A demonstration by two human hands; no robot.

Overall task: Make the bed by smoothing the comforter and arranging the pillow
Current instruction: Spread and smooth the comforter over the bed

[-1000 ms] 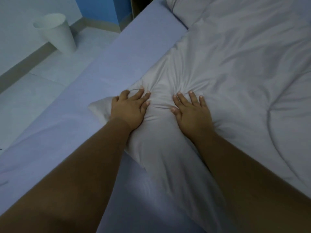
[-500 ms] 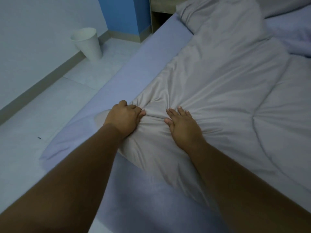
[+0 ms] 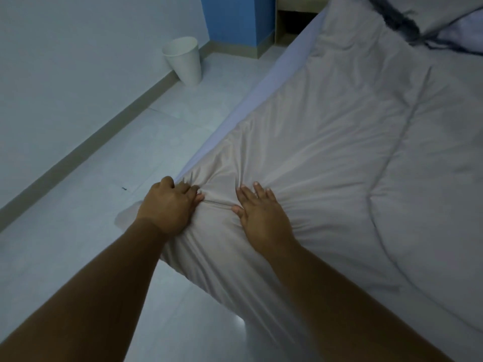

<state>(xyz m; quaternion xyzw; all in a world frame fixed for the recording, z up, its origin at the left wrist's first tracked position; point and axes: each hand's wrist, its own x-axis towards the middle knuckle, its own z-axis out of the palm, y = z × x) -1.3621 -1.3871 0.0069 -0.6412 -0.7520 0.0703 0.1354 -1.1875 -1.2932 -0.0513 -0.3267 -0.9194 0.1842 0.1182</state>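
A pale beige comforter covers most of the bed, and its near corner hangs past the mattress edge over the floor. My left hand is clenched on bunched fabric at that corner. My right hand lies flat on the comforter just to the right, fingers spread, with creases radiating out between the two hands. A pillow lies at the head of the bed, top right, partly cut off by the frame. A narrow strip of lavender sheet shows along the bed's left edge.
A white waste bin stands on the tiled floor against the left wall. A blue wall panel and a wooden nightstand are at the head end. Something dark and stringy lies by the pillow.
My left hand went from flat to clenched on the fabric. The comforter corner slid toward the bed's left edge, covering most of the sheet that showed before. My view pulled back.
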